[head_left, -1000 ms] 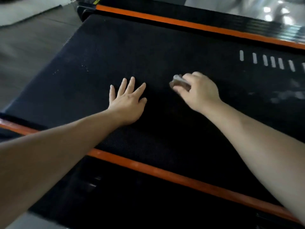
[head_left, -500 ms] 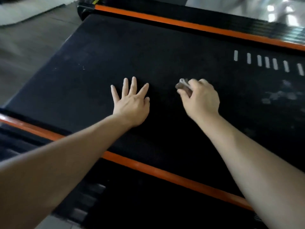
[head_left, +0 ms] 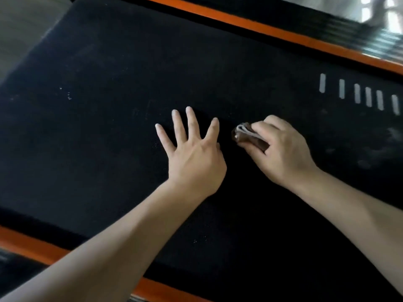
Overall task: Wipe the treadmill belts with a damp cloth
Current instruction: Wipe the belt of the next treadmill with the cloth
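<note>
right hand [head_left: 281, 149] clenched folded cloth [head_left: 250, 137] on belt [head_left: 109, 83], left hand [head_left: 192, 153] splayed flat; overlapping, firm strokes advised

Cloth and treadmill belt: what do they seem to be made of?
The cloth looks like soft fabric, brown with a pale edge: layered folds show in the right hand. The treadmill belt looks like matte black rubber, finely textured, without shine.

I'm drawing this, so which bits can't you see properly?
All in the head view:
The cloth: mostly hidden inside the right hand gripping it; only a folded end shows.
The belt: cut off by the picture's edges; the left hand covers a patch.
The top right corner: blurred glare, nothing recognisable.
The pale smudges at right: too blurred to name.
</note>
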`<state>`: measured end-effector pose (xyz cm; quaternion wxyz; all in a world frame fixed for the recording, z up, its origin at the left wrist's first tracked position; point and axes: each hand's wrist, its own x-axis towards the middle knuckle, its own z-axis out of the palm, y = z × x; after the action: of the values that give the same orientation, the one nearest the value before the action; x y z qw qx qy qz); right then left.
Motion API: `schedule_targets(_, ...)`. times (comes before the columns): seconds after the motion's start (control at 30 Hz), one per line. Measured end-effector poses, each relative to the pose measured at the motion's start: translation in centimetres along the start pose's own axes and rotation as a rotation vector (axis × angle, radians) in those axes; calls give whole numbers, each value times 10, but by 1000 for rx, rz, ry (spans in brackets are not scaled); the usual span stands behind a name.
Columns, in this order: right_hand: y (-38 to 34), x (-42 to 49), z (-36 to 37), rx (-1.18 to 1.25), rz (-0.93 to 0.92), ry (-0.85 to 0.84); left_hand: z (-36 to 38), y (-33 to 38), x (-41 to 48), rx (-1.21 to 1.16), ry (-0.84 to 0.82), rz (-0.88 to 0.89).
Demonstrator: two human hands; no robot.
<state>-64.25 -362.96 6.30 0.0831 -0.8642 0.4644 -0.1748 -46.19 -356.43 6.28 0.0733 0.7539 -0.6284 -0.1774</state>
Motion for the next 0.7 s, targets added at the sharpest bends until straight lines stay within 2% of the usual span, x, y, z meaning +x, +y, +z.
schedule_targets(0.07,18,14,-4,-11,-76,-39,7,13,-1,5,18,8)
schedule_targets(0.13,50,57,-2,-93,-33,24,13,21,-3,20,56,13)
schedule_targets(0.23,94,123,-12,-145,331,149,17,26,-3,-9,95,-20)
schedule_targets(0.27,95,132,-9,-166,383,173,18,28,-3,-14,103,-31)
schedule_targets(0.3,91,133,-3,-188,373,167,18,31,-3,-14,106,-40)
schedule_targets(0.43,72,114,6,-92,79,58,23,43,-11,-17,98,-51)
schedule_targets(0.47,84,120,1,-117,101,74,26,44,-15,-5,104,-36)
schedule_targets(0.6,137,158,-24,-192,480,152,33,47,-23,-11,166,-40)
schedule_targets(0.63,138,159,-22,-199,490,157,35,48,-24,-2,175,-41)
schedule_targets(0.7,127,149,-14,-169,384,153,39,50,-25,20,192,-46)
